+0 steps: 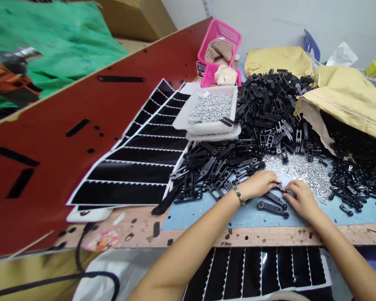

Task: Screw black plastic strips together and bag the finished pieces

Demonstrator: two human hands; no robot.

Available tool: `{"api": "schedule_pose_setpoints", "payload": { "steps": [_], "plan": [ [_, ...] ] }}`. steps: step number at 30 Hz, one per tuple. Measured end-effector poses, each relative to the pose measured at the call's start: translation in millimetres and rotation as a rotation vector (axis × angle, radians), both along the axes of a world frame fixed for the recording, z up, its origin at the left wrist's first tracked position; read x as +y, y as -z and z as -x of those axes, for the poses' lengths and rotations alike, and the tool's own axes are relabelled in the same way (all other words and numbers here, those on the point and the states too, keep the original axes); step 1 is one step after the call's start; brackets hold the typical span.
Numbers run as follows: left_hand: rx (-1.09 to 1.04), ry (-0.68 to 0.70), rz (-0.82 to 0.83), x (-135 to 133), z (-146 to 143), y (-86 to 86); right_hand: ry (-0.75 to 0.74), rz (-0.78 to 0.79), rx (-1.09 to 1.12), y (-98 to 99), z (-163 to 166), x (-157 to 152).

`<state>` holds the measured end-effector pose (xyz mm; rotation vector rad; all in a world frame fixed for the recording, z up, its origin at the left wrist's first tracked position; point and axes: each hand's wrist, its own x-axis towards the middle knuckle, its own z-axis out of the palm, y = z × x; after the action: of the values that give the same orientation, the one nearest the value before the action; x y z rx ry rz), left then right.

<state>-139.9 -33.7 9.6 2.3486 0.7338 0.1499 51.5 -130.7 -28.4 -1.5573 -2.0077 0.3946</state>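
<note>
My left hand (263, 184), with a beaded bracelet (238, 195) at the wrist, is closed with its fingertips pinched at one end of a small black plastic arm (280, 189). From the other side my right hand (302, 199) pinches the same arm between thumb and fingers; much of the part is hidden. Just below the hands, finished-looking black arms with round knob ends (272, 209) lie on the blue sheet (194, 217). Behind the fingers spreads a heap of small silver metal pins (310, 173).
A large pile of black plastic parts (269, 104) rises behind, beside white tubs of silver pins (211, 108). Yellow sacks (347, 100) stand at right, pink baskets (219, 37) at the back. Black label sheets (134, 159) lie left, along a red-brown board (59, 154).
</note>
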Motion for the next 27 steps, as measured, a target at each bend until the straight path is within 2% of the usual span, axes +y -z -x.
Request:
{"api": "schedule_pose_setpoints", "payload": {
  "steps": [3, 5, 7, 9, 12, 13, 15, 16, 17, 19, 21, 22, 27],
  "plan": [
    [0.036, -0.012, -0.017, -13, 5, -2.4, 0.170, -0.065, 0.072, -7.8, 7, 27],
    [0.039, -0.046, 0.019, -21, 11, -1.7, 0.274, -0.085, 0.031, -11.8, 13, 55],
    [0.016, -0.089, 0.068, -26, 17, 0.0, 0.327, -0.032, -0.015, -14.8, 18, 80],
    [-0.070, -0.165, 0.101, -27, 21, 2.1, 0.357, 0.005, 0.017, -16.7, 19, 91],
    [-0.316, -0.418, 0.232, -21, 14, 4.2, 0.355, -0.031, 0.154, -17.5, 22, 75],
    [-0.396, -0.498, 0.317, -18, 8, 4.2, 0.310, -0.057, 0.204, -17.4, 23, 64],
    [-0.522, -0.595, 0.508, -13, -9, 2.1, 0.125, -0.099, 0.258, -17.5, 20, 44],
    [-0.570, -0.617, 0.588, -11, -17, 0.2, 0.067, -0.101, 0.240, -17.9, 14, 38],
    [-0.607, -0.635, 0.647, -10, -24, -2.3, 0.080, -0.084, 0.184, -18.7, 5, 35],
    [-0.631, -0.671, 0.697, -7, -35, -8.2, 0.275, -0.019, 0.033, -22.0, -21, 41],
    [-0.588, -0.676, 0.673, -4, -40, -14.0, 0.500, 0.041, -0.099, -27.9, -50, 55],
    [-0.551, -0.663, 0.647, -4, -41, -16.6, 0.543, 0.056, -0.138, -32.0, -62, 62],
    [-0.398, -0.567, 0.539, -1, -47, -26.1, 0.562, 0.115, -0.275, -56.0, -90, 88]
  ]
}}
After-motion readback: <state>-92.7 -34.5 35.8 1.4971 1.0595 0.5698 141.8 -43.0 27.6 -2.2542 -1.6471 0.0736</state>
